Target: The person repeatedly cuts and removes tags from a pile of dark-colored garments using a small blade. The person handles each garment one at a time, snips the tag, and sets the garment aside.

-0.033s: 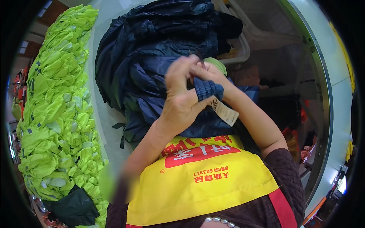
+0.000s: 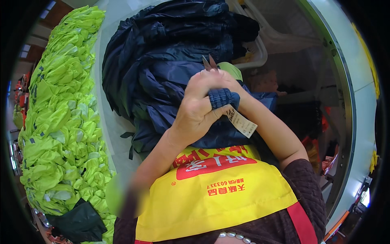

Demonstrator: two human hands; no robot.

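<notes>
Over the dark navy garment pile (image 2: 162, 85), my two hands meet close together. My left hand (image 2: 193, 110) is closed on a gathered elastic garment cuff (image 2: 220, 98), from which a white printed label (image 2: 243, 125) hangs. My right hand (image 2: 227, 83) is closed around small scissors (image 2: 209, 64); their two pointed blades stick out above the knuckles, slightly apart. The scissors' grip is hidden by the fingers. Behind the right hand a patch of light green (image 2: 231, 70) shows.
A long heap of bright yellow-green garments (image 2: 61, 118) lines the left side, with a dark green cloth (image 2: 79, 221) at its near end. Beyond the navy pile stands a white plastic bin (image 2: 260, 57). A metal table edge (image 2: 345, 81) curves along the right.
The left hand has shifted slightly right toward the right hand. The scissor blades, blurred before, now show distinctly above the hands. The label has swung a little downward.
</notes>
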